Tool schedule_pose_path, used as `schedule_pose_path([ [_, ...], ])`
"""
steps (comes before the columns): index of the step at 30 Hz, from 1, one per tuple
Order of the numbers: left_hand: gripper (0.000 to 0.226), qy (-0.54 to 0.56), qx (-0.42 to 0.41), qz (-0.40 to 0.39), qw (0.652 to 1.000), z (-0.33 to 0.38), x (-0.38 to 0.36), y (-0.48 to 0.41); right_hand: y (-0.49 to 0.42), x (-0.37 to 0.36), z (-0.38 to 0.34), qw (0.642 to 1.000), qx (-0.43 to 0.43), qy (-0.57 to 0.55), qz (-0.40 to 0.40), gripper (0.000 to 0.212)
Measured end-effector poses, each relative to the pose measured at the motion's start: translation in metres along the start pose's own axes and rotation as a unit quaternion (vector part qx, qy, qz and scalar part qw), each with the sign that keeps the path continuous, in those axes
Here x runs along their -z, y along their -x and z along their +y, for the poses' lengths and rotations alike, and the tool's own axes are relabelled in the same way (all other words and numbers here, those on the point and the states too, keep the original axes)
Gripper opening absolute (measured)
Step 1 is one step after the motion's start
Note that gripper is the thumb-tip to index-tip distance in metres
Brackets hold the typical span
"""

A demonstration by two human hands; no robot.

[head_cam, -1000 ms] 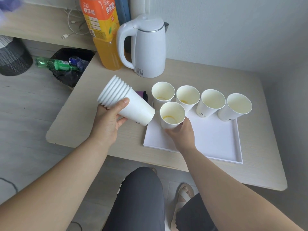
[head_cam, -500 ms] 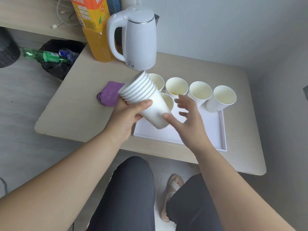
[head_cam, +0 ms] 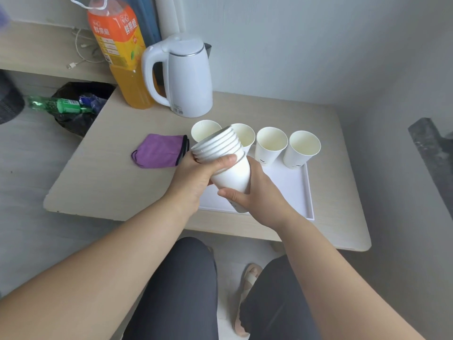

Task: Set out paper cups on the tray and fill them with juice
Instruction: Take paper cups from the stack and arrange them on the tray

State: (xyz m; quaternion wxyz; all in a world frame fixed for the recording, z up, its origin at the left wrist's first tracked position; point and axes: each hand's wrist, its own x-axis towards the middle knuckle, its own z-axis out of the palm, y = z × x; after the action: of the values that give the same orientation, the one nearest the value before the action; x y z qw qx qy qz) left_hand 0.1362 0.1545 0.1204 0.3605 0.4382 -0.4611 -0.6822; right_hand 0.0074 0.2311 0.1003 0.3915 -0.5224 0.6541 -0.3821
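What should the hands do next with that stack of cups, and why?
Probably the right hand should pull the outermost cup off the stack and stand it on the bare front part of the tray. The left hand holds the stack near its rims, the right hand wraps the outermost cup's base, and only four upright cups show along the tray's back.

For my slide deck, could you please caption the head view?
Left hand and right hand grip a tilted cup stack above the tray of upright cups.
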Motion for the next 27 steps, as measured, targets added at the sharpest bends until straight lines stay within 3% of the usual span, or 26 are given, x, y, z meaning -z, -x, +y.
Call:
schedule_pose_path([
  [3,0.032,0.068,0.027,0.061,0.995,0.007,0.005,-0.009,0.009,0.009,0.015,1.0,-0.022,0.009,-0.009,0.077],
  [7,0.022,0.149,0.053,0.091,0.983,0.024,0.02,-0.021,0.022,0.028,0.044,0.991,-0.085,-0.092,0.053,0.078],
  [9,0.032,0.164,0.056,0.094,0.98,0.028,0.026,-0.024,0.019,0.035,0.058,0.983,-0.113,-0.123,0.073,0.08],
  [16,0.038,0.144,0.066,0.093,0.983,0.023,0.038,-0.028,-0.023,0.023,0.078,0.968,-0.103,-0.203,0.108,0.064],
  [20,0.059,0.136,0.065,0.104,0.983,0.022,0.051,-0.031,-0.04,0.008,0.094,0.963,-0.102,-0.206,0.143,0.068],
  [24,0.046,0.121,0.065,0.105,0.985,0.018,0.057,-0.033,-0.047,0.002,0.109,0.962,-0.11,-0.183,0.169,0.077],
  [27,0.049,0.116,0.059,0.094,0.987,0.014,0.057,-0.033,-0.046,0.0,0.112,0.962,-0.113,-0.178,0.173,0.073],
])
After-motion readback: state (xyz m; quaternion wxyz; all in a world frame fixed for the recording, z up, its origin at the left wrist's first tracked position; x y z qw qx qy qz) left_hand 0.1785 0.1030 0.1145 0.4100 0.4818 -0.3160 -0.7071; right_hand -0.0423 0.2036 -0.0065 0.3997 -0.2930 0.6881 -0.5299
